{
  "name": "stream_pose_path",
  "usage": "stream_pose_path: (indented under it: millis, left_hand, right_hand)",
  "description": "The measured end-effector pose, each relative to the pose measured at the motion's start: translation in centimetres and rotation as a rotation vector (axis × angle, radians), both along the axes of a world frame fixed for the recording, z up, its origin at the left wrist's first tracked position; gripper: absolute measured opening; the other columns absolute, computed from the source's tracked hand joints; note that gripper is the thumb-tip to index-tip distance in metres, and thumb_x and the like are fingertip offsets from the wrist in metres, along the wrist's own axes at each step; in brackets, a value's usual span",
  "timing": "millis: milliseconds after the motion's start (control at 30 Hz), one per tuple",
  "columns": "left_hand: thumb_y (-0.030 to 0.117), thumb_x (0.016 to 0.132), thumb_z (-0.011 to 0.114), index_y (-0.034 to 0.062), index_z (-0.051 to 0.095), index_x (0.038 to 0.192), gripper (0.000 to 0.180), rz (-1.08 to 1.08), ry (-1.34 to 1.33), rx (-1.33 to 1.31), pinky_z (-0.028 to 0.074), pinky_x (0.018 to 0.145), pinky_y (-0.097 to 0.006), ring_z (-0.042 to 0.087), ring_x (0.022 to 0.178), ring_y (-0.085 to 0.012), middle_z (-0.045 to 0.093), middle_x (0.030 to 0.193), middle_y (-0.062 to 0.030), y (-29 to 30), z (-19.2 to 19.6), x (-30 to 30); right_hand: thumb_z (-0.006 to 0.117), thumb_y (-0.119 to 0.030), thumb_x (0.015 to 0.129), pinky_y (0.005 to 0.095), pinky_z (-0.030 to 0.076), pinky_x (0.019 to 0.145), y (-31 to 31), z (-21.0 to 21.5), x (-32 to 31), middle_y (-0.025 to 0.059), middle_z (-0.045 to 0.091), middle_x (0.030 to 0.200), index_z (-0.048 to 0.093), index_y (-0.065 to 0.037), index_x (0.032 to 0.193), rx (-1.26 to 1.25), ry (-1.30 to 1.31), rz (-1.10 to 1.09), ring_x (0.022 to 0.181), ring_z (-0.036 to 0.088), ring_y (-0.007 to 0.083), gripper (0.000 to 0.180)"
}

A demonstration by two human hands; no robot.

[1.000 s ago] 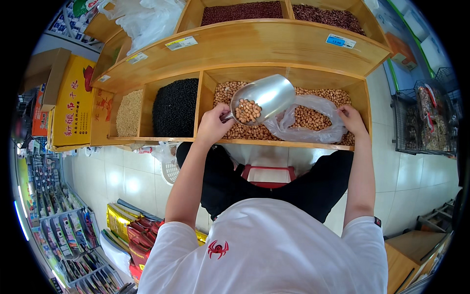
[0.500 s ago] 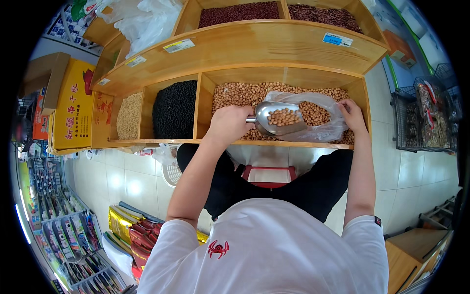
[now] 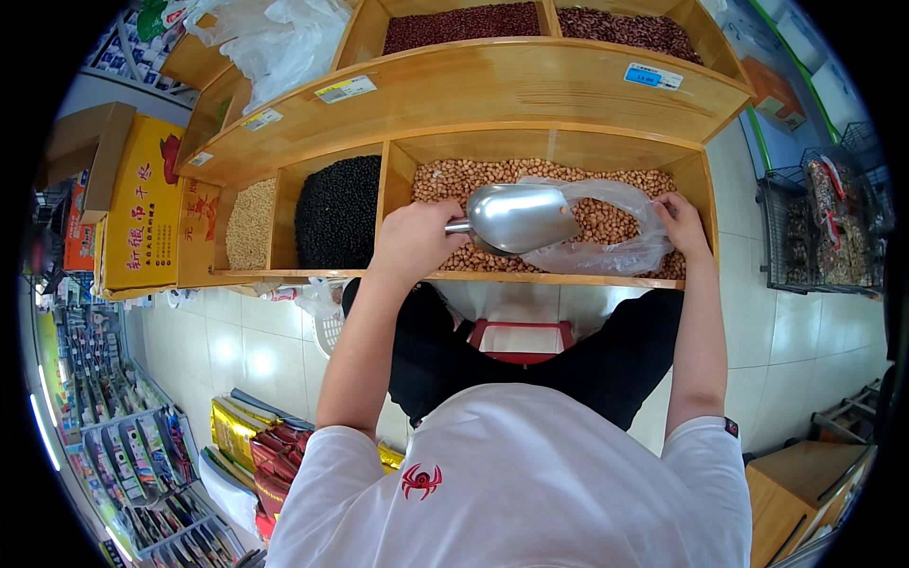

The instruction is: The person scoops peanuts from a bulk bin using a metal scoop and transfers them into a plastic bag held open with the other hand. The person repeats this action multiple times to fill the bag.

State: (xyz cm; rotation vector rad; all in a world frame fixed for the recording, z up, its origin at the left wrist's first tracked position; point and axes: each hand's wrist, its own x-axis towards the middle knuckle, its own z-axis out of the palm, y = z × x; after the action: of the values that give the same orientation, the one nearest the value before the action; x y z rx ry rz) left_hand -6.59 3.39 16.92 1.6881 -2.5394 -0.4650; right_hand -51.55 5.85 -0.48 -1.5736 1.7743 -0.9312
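I see my left hand (image 3: 414, 241) with its grip pressed around the handle of a metal scoop (image 3: 519, 217), which is turned with its rounded back up, its mouth going into a clear plastic bag (image 3: 606, 237). My right hand (image 3: 684, 223) has its grip pinching the right edge of this bag, and the bag lies on the peanuts (image 3: 530, 175) inside the right compartment of the lower wooden shelf (image 3: 530, 278). To the left of this compartment are black beans (image 3: 338, 213), and further left pale grains (image 3: 252, 223).
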Motion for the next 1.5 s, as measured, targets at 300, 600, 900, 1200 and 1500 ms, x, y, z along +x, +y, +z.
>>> stream_pose_path:
  millis: [300,600,900,1200,1500]
  left_hand:
    - [0.024,0.080,0.079,0.0049,0.069,0.097,0.027,0.169,0.021,0.032,0.053,0.073,-0.041,0.068,0.082,-0.0354,0.071,0.087,-0.0166,0.5,1.7,5.9]
    - [0.024,0.088,0.070,0.0036,0.067,0.100,0.024,0.171,-0.292,0.116,0.052,0.078,-0.047,0.067,0.089,-0.0376,0.070,0.090,-0.0182,0.9,-0.6,7.1]
    - [0.028,0.088,0.071,0.0014,0.067,0.097,0.028,0.172,-0.370,0.197,0.053,0.081,-0.046,0.067,0.094,-0.0367,0.071,0.093,-0.0184,-0.3,-5.0,5.8]
    - [0.027,0.084,0.075,0.0021,0.067,0.100,0.031,0.169,-0.222,0.206,0.052,0.084,-0.047,0.067,0.095,-0.0385,0.070,0.095,-0.0204,-3.3,-11.1,6.4]
    - [0.024,0.081,0.080,0.0014,0.064,0.100,0.033,0.321,0.100,0.317,0.052,0.080,-0.042,0.069,0.090,-0.0344,0.071,0.092,-0.0186,-2.8,-14.2,6.9]
  right_hand:
    - [0.064,-0.010,0.093,0.0329,0.050,0.078,0.0,-0.3,-0.1,0.0115,0.063,0.095,0.065,0.000,0.098,0.003,-0.007,0.011,0.083,0.062,0.0211,0.012]
    - [0.064,-0.008,0.093,0.0303,0.049,0.081,0.0,-0.5,-0.1,0.0095,0.062,0.095,0.064,0.001,0.098,0.018,0.005,0.042,0.088,0.061,0.0179,0.011]
    - [0.065,-0.009,0.092,0.0314,0.051,0.078,0.0,-1.1,-0.5,0.0113,0.064,0.093,0.065,0.001,0.098,0.020,-0.026,0.034,0.084,0.062,0.0191,0.012]
    - [0.063,-0.010,0.093,0.0319,0.050,0.078,0.1,-1.0,-0.4,0.0107,0.064,0.093,0.065,0.000,0.098,0.052,0.030,0.034,0.084,0.062,0.0190,0.011]
    - [0.065,-0.009,0.092,0.0316,0.050,0.078,0.0,-1.5,-0.7,0.0109,0.064,0.092,0.064,0.001,0.098,0.068,0.017,0.026,0.084,0.063,0.0196,0.012]
